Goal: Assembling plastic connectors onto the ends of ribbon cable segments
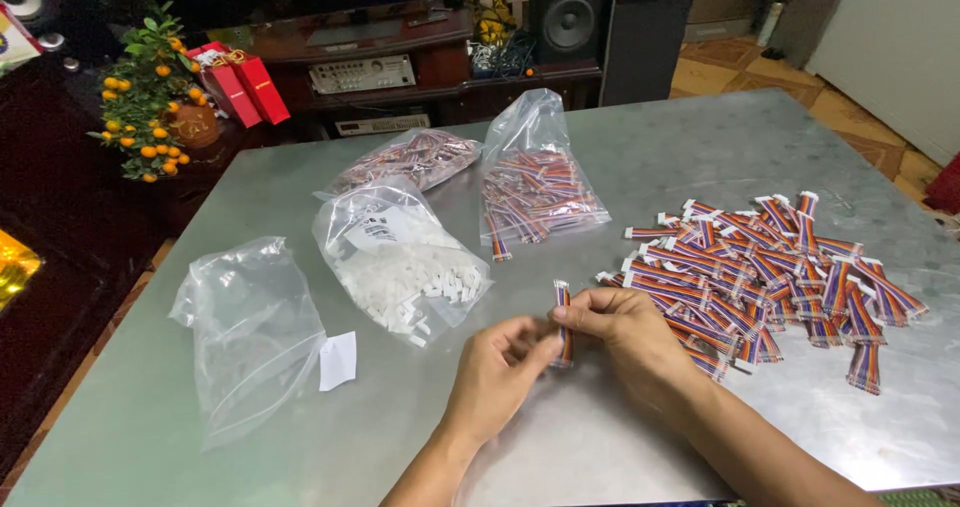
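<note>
Nearest to us, our left hand [497,367] and right hand [622,335] meet over the grey metal counter [640,157]. Between them stands a short rainbow ribbon cable [563,325], roughly upright: the right fingers [580,314] are closed around its upper part, and the left fingers [535,352] pinch it lower down.

Just right of our hands lies a loose pile of the same striped cables [770,272], many tipped with white connectors, spreading toward the counter's right edge.

To the left, a limp, empty clear bag [250,332] lies flat with a small white paper slip [338,360] beside it. Beyond our hands, an open bag of small white plastic connectors [405,262] spills a few pieces onto the counter.

Farther back sit two more clear bags of striped cables, one standing [535,182] and one lying flat [410,159].

Past the counter we see a small potted tree with orange fruit [150,87], red boxes [240,87] and a dark speaker [568,12].
</note>
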